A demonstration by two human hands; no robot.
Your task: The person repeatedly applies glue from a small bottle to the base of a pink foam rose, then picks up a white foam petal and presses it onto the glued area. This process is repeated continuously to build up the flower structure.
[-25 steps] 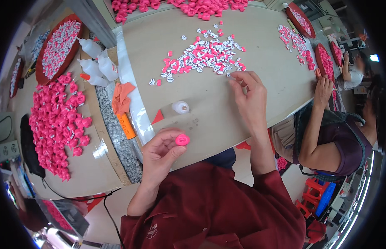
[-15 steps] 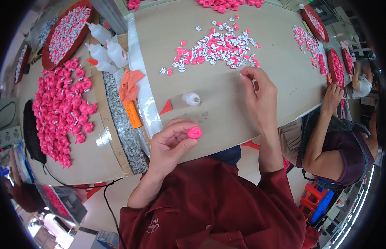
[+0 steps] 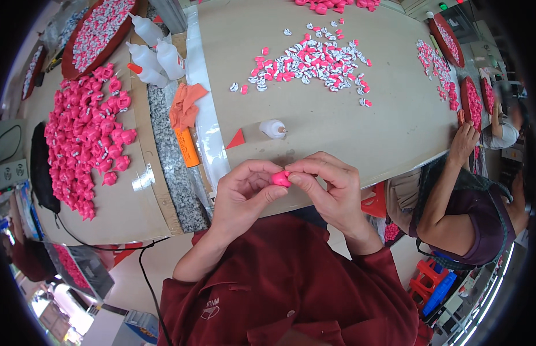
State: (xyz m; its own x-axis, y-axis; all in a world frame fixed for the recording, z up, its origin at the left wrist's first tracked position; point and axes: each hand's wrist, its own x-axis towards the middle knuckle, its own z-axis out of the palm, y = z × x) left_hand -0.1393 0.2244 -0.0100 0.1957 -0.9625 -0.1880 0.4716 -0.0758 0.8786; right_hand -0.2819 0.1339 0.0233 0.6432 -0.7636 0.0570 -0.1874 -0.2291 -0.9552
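My left hand [image 3: 243, 190] pinches a small rounded pink plastic figure part [image 3: 280, 179] between thumb and fingers, just off the table's near edge. From the other side my right hand [image 3: 331, 187] meets it, thumb and forefinger pressed together at its upper right. Anything inside that right pinch is too small and hidden to make out. Beyond my hands a white squeeze bottle [image 3: 272, 128] lies tipped on the table, beside a red triangular scrap [image 3: 236, 139]. Farther back spreads a loose pile of small pink and white pieces [image 3: 314, 60].
At left lie a heap of pink figure parts [image 3: 86, 135], several white squeeze bottles [image 3: 170, 59], an orange cloth [image 3: 186, 106] and an orange tube [image 3: 187, 149]. A red-rimmed tray [image 3: 100, 37] holds more pieces. A co-worker's arm [image 3: 452, 167] reaches in at right.
My right hand has come back from near the pile to the pink figure part in my left hand. The part has turned, and its marked face no longer shows.
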